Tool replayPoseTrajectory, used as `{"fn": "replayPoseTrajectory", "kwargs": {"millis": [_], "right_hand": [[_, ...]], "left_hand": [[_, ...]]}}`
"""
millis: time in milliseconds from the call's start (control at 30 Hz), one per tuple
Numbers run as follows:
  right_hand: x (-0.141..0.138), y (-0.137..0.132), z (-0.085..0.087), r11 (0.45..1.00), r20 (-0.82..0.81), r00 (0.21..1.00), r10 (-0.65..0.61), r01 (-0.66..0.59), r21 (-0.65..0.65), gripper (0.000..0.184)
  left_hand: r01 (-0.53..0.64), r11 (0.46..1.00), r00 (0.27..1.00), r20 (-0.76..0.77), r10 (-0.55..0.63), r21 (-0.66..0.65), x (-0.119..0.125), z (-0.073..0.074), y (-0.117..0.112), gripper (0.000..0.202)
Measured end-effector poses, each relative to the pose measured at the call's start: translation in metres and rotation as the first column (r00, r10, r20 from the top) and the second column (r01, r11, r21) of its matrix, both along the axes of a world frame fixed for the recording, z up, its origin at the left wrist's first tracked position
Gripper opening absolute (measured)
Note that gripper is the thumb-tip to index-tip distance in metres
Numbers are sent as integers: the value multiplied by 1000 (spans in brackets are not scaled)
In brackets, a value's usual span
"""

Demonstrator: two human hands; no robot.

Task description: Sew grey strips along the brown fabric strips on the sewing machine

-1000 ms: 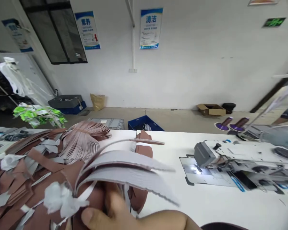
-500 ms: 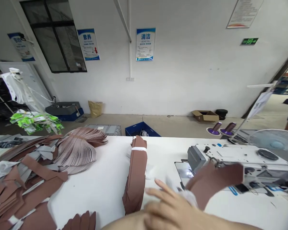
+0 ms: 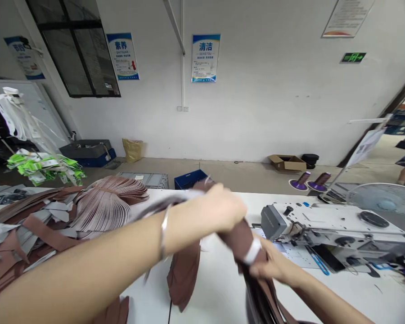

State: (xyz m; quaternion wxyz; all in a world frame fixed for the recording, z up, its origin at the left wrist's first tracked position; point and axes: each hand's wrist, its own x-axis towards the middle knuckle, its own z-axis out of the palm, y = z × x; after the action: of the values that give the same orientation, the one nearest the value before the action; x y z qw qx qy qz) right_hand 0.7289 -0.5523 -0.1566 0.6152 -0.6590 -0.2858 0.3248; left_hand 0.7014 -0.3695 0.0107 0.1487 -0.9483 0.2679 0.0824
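My left hand, with a silver bracelet on its wrist, reaches over the middle of the table and is closed around the upper part of a bundle of brown fabric pieces. Motion blurs its fingers. My right hand grips the same bundle lower down, beside the white band tied around it. Below that hand the loose ends of the bundle fan downward. A grey-brown strip, blurred, stretches left from my left hand. Under my left forearm another brown bundle lies on the white table, partly hidden.
A sewing machine stands at the right, with purple thread cones and a fan behind it. Brown pieces and a fanned stack cover the left side. Past the table's far edge sits a blue crate.
Both hands have come up over the table, and now hold a banded brown bundle between them. The brown piece that was in front of the sewing machine has left that place.
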Motion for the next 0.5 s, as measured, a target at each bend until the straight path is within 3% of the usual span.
{"fn": "replayPoseTrajectory", "kwargs": {"millis": [67, 100, 133, 200, 300, 367, 433, 500], "right_hand": [[39, 17, -12, 973, -90, 975, -205, 212, 86, 52], [58, 25, -25, 954, -155, 948, -277, 291, 70, 50], [77, 32, -41, 932, -214, 914, -345, 360, 34, 47], [105, 42, -81, 916, -290, 872, -395, 396, -57, 38], [120, 41, -149, 900, -393, 812, -433, 368, -232, 24], [115, 32, -189, 879, -440, 769, -464, 338, -336, 16], [107, 21, -218, 863, -474, 737, -482, 304, -404, 12], [104, 12, -236, 861, -508, 716, -478, 266, -434, 13]], "left_hand": [[76, 997, 943, 325, -70, -6, 33, 13, -1, 21], [107, 994, 900, 428, -86, -24, 43, 12, 3, 26], [119, 991, 875, 478, -77, -57, 49, 6, 9, 29], [84, 983, 909, 417, -7, -166, 43, -22, 31, 36], [-58, 920, 957, 241, 162, -388, 4, -99, 76, 43], [-256, 814, 930, 96, 354, -521, -35, -163, 109, 47], [-465, 644, 844, -84, 530, -607, -81, -227, 135, 45], [-642, 417, 707, -285, 648, -644, -128, -282, 150, 40]]}}
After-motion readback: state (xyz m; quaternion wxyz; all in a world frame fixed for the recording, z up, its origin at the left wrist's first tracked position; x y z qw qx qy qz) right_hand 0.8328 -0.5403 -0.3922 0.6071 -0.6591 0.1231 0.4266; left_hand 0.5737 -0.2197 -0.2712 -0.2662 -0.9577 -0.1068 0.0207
